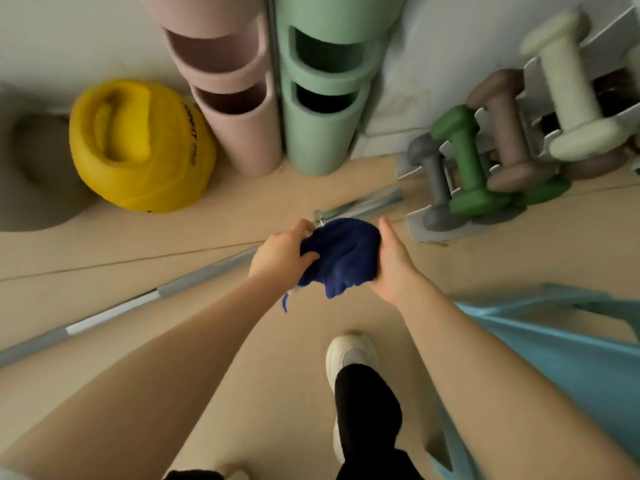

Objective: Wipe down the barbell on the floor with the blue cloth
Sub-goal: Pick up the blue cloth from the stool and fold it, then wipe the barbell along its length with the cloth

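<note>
**Cloth Held Above Barbell**

Both hands grip the bunched blue cloth [337, 256]: left hand [278, 252] closed on its left edge, right hand [393, 261] cupping its right side. The barbell [194, 278] lies on the floor directly beneath, long axis running near-left to far-right. Whether the cloth touches it cannot be told.
</note>
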A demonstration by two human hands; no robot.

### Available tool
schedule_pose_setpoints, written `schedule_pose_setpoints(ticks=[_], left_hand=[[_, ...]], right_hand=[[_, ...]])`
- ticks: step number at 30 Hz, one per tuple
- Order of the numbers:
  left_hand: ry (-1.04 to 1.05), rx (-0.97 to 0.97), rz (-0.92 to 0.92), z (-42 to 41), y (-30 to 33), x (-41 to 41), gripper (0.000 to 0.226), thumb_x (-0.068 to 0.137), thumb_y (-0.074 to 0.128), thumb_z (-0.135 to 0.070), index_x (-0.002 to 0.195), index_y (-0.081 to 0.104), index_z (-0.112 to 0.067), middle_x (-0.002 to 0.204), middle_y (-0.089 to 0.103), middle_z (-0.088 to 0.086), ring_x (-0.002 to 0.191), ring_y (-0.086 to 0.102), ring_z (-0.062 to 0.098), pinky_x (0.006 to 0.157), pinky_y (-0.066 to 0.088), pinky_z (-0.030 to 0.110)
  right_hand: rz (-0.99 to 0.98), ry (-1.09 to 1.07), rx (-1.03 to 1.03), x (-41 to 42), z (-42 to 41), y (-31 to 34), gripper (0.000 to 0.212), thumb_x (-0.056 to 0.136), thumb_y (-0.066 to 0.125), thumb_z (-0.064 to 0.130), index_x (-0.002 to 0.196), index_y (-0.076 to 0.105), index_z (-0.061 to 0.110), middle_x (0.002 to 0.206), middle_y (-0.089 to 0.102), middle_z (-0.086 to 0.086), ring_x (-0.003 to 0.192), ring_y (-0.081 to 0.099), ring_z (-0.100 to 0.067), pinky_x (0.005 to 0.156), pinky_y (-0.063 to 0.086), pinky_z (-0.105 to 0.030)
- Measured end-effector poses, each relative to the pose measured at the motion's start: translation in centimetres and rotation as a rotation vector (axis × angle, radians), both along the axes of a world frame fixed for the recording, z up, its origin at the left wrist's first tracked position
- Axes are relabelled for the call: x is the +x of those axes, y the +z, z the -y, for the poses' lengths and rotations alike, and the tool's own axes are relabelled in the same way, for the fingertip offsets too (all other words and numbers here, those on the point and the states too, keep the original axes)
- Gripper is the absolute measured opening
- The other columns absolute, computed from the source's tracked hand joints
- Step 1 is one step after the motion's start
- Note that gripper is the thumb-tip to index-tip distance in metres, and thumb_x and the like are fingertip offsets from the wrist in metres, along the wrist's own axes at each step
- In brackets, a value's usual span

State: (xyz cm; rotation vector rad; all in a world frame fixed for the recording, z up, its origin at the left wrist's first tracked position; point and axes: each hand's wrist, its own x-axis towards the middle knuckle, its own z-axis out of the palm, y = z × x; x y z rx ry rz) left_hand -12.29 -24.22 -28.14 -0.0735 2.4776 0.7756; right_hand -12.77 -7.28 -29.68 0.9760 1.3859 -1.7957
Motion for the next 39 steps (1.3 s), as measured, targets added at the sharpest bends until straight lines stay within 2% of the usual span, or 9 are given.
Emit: schedule_pose_setpoints(ticks=[3, 8, 13, 18, 23, 28, 31, 35, 39], left_hand=[[0.018, 0.02, -0.04, -1.2, -2.0, -2.0, 0.046, 0.089, 0.051, -0.015, 0.134, 0.039, -0.018, 0.124, 0.057, 0.009, 0.109, 0.052, 0.031, 0.087, 0.044, 0.037], [0.163, -0.048, -0.094, -0.4, -3.1, -3.8, 0.045, 0.091, 0.055, -0.016, 0.134, 0.043, -0.011, 0.14, 0.038, 0.009, 0.125, 0.039, 0.03, 0.101, 0.036, 0.038], [0.022, -0.219, -0.11, 1.0, -1.7, -5.7, 0.038, 0.093, 0.052, -0.02, 0.13, 0.048, -0.016, 0.143, 0.034, 0.005, 0.129, 0.035, 0.028, 0.103, 0.036, 0.04], [0.004, -0.166, -0.055, -0.1, -4.2, -7.8, 0.032, 0.093, 0.05, -0.021, 0.125, 0.053, -0.018, 0.135, 0.045, 0.004, 0.123, 0.042, 0.026, 0.101, 0.039, 0.039], [-0.032, -0.22, 0.072, -1.2, -7.7, -5.2, 0.044, 0.095, 0.046, -0.023, 0.138, 0.038, -0.021, 0.14, 0.043, 0.002, 0.126, 0.04, 0.025, 0.103, 0.034, 0.037], [-0.036, -0.263, 0.088, -1.7, -10.1, -5.4, 0.047, 0.093, 0.048, -0.023, 0.139, 0.036, -0.02, 0.143, 0.04, -0.002, 0.132, 0.033, 0.022, 0.105, 0.03, 0.034], [-0.074, -0.272, 0.047, -2.3, -11.0, -6.0, 0.039, 0.091, 0.05, -0.024, 0.128, 0.044, -0.017, 0.134, 0.048, 0.0, 0.127, 0.037, 0.022, 0.1, 0.033, 0.033], [-0.09, -0.211, -0.01, -2.6, -11.4, -6.1, 0.057, 0.09, 0.055, -0.033, 0.141, 0.032, -0.022, 0.145, 0.038, -0.004, 0.133, 0.033, 0.021, 0.104, 0.03, 0.033], [-0.101, -0.184, -0.022, -2.8, -11.5, -6.5, 0.051, 0.088, 0.059, -0.033, 0.135, 0.041, -0.022, 0.14, 0.044, -0.004, 0.131, 0.035, 0.02, 0.102, 0.031, 0.033]], right_hand=[[-0.121, 0.003, 0.245, -2.2, -0.5, -1.4, 0.046, 0.087, 0.055, 0.044, 0.118, 0.058, 0.01, 0.117, 0.065, -0.007, 0.108, 0.06, -0.023, 0.099, 0.044, -0.035], [-0.578, -0.096, 0.858, -4.8, -2.1, -1.2, 0.04, 0.085, 0.063, 0.015, 0.117, 0.047, -0.002, 0.113, 0.061, -0.017, 0.103, 0.058, -0.031, 0.086, 0.041, -0.03], [-0.765, 0.472, 1.085, -6.5, -2.2, -3.3, 0.036, 0.082, 0.066, 0.017, 0.109, 0.048, 0.002, 0.122, 0.051, -0.015, 0.108, 0.054, -0.034, 0.08, 0.045, -0.036], [-0.746, 1.027, 0.965, -6.1, -0.2, -8.7, 0.044, 0.086, 0.06, 0.036, 0.116, 0.043, 0.01, 0.124, 0.047, -0.007, 0.105, 0.057, -0.03, 0.069, 0.045, -0.035], [-0.843, 1.208, 1.252, -5.4, 0.4, -11.1, 0.061, 0.092, 0.043, 0.047, 0.144, 0.03, 0.017, 0.138, 0.044, -0.011, 0.123, 0.041, -0.033, 0.101, 0.032, -0.046], [-0.809, 1.249, 1.08, -6.0, 1.8, -12.5, 0.056, 0.093, 0.039, 0.047, 0.14, 0.031, 0.017, 0.15, 0.03, -0.007, 0.142, 0.017, -0.025, 0.116, 0.001, -0.047], [-0.909, 1.182, 1.042, -7.1, 1.5, -13.0, 0.039, 0.093, 0.045, 0.032, 0.128, 0.044, 0.013, 0.136, 0.049, -0.007, 0.133, 0.036, -0.024, 0.116, 0.007, -0.042], [-1.005, 1.102, 1.159, -8.3, -1.9, -13.2, 0.026, 0.078, 0.061, 0.013, 0.104, 0.057, 0.011, 0.102, 0.066, -0.005, 0.107, 0.059, -0.024, 0.115, 0.013, -0.04], [-0.758, 0.863, 1.402, -9.6, -4.6, -13.5, 0.025, 0.078, 0.057, 0.012, 0.102, 0.056, 0.006, 0.107, 0.064, -0.012, 0.112, 0.055, -0.031, 0.115, 0.012, -0.05]])
